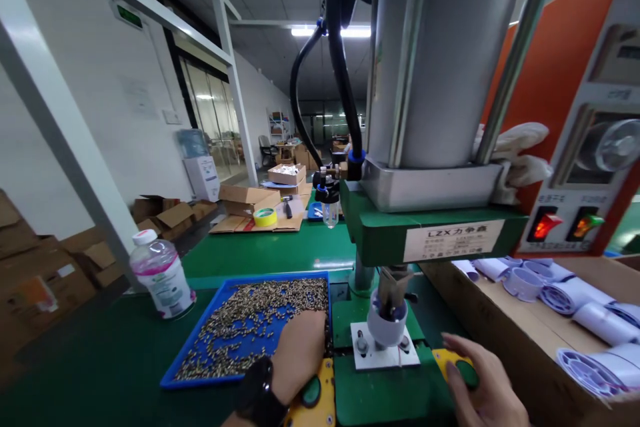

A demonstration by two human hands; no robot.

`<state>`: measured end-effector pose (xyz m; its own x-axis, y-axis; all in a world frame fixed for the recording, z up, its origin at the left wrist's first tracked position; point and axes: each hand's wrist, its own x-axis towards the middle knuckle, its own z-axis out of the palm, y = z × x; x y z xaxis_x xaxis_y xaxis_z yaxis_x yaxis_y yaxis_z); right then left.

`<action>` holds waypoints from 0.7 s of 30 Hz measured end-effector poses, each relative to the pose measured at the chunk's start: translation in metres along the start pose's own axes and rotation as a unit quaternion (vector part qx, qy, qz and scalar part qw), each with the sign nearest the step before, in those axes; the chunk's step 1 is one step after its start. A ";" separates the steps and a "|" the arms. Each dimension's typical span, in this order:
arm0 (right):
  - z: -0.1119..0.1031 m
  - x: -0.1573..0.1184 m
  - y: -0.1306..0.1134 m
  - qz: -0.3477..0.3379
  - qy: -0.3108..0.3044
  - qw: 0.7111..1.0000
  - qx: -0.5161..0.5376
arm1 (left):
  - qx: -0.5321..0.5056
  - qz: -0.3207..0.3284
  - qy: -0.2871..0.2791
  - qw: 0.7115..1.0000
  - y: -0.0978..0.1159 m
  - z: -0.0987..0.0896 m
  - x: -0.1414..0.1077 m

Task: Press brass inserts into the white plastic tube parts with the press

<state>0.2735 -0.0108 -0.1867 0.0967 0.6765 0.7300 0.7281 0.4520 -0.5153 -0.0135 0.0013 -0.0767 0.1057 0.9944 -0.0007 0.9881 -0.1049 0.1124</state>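
My left hand (304, 341), with a black watch on the wrist, reaches over the right side of a blue tray (176, 373) of small metal parts (260, 307); its fingers are hidden behind the back of the hand. My right hand (483, 380) is open beside the green button on the right yellow control block (443, 357), thumb and fingers apart, the thumb over or touching the button. Between the hands, a white round plastic part (386, 328) sits upright under the press head on a white plate (367, 361). Another green button (311, 391) is below my left wrist.
The green press (375, 237) rises in front, with an orange control box (550, 67) at right. A carton (505, 340) of white plastic parts stands on the right. A bottle (163, 277) is left of the tray; yellow tape (265, 217) lies on cardboard behind.
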 end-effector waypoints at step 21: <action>0.028 0.006 -0.097 0.048 0.202 0.933 0.293 | -0.081 -0.032 -0.004 0.996 -0.015 -0.001 0.025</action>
<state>0.1846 -0.0345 -0.1449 0.4765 0.5096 0.7164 0.2176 0.7212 -0.6577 -0.0261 0.0275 -0.0779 0.0436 0.9988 -0.0202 0.9621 -0.0366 0.2701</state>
